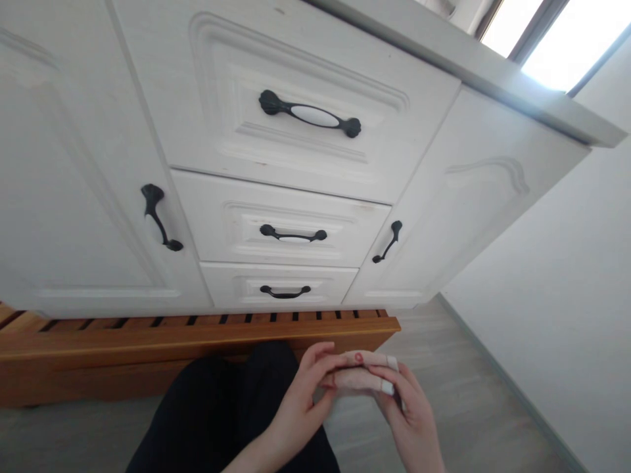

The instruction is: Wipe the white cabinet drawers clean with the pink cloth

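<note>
Together, the left hand [308, 395] and right hand [411, 408] grip a pink bundle [357, 379] in their fingers; a slatted wooden frame [148, 345] separates dark-clothed legs [211, 417] from white drawers [290, 253].

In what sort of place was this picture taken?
Probably a room in a home: a white cabinet with drawers, a low slatted wooden frame and a bright window suggest it.
</note>
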### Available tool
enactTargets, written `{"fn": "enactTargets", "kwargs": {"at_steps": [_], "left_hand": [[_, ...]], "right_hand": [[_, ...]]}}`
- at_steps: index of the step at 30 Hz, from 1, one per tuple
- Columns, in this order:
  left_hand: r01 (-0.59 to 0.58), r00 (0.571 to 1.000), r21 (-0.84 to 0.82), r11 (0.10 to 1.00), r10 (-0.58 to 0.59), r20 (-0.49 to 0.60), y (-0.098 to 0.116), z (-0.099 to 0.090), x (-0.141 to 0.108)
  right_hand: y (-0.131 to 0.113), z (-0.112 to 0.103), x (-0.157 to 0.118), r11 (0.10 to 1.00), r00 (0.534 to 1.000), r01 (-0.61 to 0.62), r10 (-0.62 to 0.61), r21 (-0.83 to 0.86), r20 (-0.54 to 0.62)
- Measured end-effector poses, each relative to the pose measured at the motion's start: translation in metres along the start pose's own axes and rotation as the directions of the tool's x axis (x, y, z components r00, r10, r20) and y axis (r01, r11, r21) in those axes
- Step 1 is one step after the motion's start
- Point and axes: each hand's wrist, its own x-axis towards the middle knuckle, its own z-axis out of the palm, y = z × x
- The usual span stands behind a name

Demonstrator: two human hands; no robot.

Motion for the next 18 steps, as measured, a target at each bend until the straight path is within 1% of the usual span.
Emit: {"fn": "enactTargets", "kwargs": {"at_steps": [3, 4, 6, 7, 9, 11, 12, 15, 16, 18], "left_hand": [[-0.011, 0.993, 0.102, 0.995, -0.001, 0.117, 0.007, -0.002, -0.002], [-0.016, 0.988, 0.142, 0.99, -0.007, 0.157, 0.009, -0.004, -0.002], [-0.037, 0.975, 0.214, 0.976, -0.011, 0.223, 0.011, -0.008, -0.001], [-0.047, 0.971, 0.236, 0.971, -0.01, 0.237, 0.011, -0.01, -0.001], [-0.047, 0.977, 0.258, 0.965, -0.009, 0.213, 0.013, -0.013, 0.001], [-0.024, 0.988, 0.234, 0.972, -0.013, 0.155, 0.015, -0.015, 0.004], [-0.015, 0.99, 0.202, 0.979, -0.015, 0.143, 0.017, -0.016, 0.005], [0.003, 0.983, 0.078, 0.997, -0.017, 0.181, 0.023, -0.017, 0.007], [0.01, 0.982, 0.051, 0.999, -0.019, 0.19, 0.025, -0.017, 0.008], [0.039, 0.984, 0.044, 0.998, -0.046, 0.171, 0.028, -0.016, 0.008]], "right_hand": [[-0.007, -0.006, 0.002, 1.0, 0.999, 0.022, -0.021, -0.018, 0.036], [-0.008, -0.007, 0.002, 0.999, 0.999, 0.031, -0.03, -0.036, 0.023], [-0.004, -0.009, -0.001, 0.994, 0.997, 0.053, -0.057, -0.097, -0.048], [-0.001, -0.009, -0.003, 0.99, 0.993, 0.058, -0.071, -0.129, -0.094], [0.009, -0.008, -0.009, 0.984, 0.984, 0.038, -0.068, -0.175, -0.166], [0.021, -0.006, -0.013, 0.984, 0.979, -0.021, -0.016, -0.179, -0.205], [0.025, -0.005, -0.015, 0.984, 0.975, -0.056, 0.017, -0.169, -0.221], [0.033, -0.002, -0.015, 0.983, 0.958, -0.13, 0.091, -0.13, -0.271], [0.032, -0.001, -0.013, 0.984, 0.957, -0.137, 0.101, -0.116, -0.272], [0.026, -0.001, -0.009, 0.987, 0.966, -0.142, 0.121, -0.08, -0.228]]}}
